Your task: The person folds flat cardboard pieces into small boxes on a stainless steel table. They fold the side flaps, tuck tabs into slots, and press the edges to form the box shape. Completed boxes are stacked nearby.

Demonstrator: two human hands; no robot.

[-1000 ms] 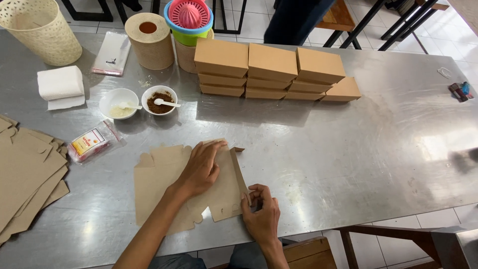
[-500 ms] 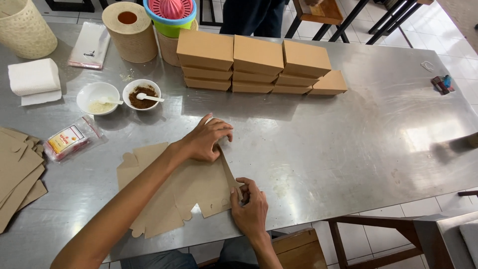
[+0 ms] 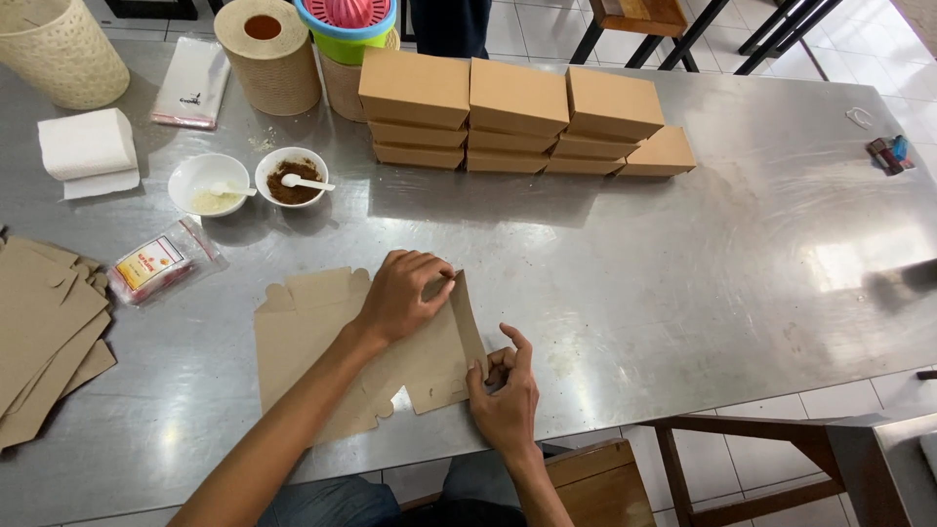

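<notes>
Cardboard blank (image 3: 322,361): flat under both hands, right flap raised.
Left hand (image 3: 405,298): pressing down, fingers pinching the flap's top.
Right hand (image 3: 506,395): pinching the flap's lower corner.
Handling: probably light, stiff, creases easily; best held at fold lines.

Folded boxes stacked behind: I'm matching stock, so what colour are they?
Plain light brown boxes, clearest in the head view.
</notes>
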